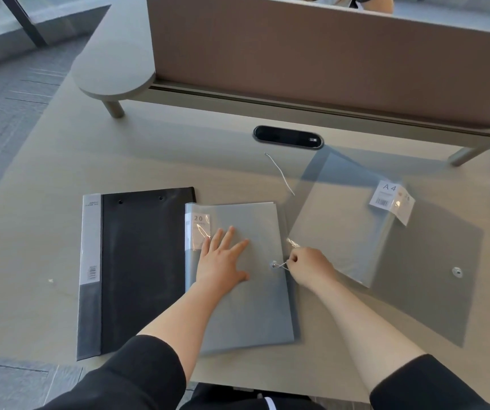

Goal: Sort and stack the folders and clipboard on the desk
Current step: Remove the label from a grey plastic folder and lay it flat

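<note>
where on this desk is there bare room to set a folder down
Bare desk lies left of the black folder, and a strip runs between the folders and the cable slot. It is crowded from the middle grey folder, under both hands, to the open folder on the right.

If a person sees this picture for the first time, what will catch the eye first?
Most likely the two hands at the centre: the left hand lies flat on the grey folder, while the right hand pinches the string at its button. Next, the black folder lies to the left, and the translucent A4 folder lies open to the right.
</note>
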Motion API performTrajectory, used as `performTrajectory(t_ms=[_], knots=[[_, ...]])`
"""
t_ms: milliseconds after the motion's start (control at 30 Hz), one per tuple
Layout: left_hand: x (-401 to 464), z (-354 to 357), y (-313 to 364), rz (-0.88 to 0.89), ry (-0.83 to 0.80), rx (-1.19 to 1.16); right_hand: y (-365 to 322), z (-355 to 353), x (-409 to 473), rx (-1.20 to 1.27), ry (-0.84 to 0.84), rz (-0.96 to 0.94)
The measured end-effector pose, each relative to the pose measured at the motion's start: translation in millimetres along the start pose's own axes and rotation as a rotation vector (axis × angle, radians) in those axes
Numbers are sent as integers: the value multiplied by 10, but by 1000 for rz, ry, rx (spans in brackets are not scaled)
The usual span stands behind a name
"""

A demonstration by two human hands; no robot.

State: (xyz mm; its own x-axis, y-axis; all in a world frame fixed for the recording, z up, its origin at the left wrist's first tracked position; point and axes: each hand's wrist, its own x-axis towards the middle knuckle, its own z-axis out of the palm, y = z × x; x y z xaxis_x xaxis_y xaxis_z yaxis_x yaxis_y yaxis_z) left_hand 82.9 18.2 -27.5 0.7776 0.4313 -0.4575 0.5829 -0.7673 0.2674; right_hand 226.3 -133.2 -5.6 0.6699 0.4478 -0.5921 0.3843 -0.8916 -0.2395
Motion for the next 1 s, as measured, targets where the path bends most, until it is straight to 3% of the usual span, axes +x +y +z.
performTrajectory(t_ms=[367,533,667,800,1000], knots=[[-20,5,-5,10,17,4,-324,73,228,-54,12,-83],[-34,-20,-17,-8,45,9,-193,37,188,185,122,-12],[-115,-68,-89,-140,183,-10,-69,-9,135,253,208,76],[-242,-144,-186,-370,327,-133,-36,19,105,233,167,149],[-363,-197,-276,-578,285,-305,-95,47,57,362,109,181]])
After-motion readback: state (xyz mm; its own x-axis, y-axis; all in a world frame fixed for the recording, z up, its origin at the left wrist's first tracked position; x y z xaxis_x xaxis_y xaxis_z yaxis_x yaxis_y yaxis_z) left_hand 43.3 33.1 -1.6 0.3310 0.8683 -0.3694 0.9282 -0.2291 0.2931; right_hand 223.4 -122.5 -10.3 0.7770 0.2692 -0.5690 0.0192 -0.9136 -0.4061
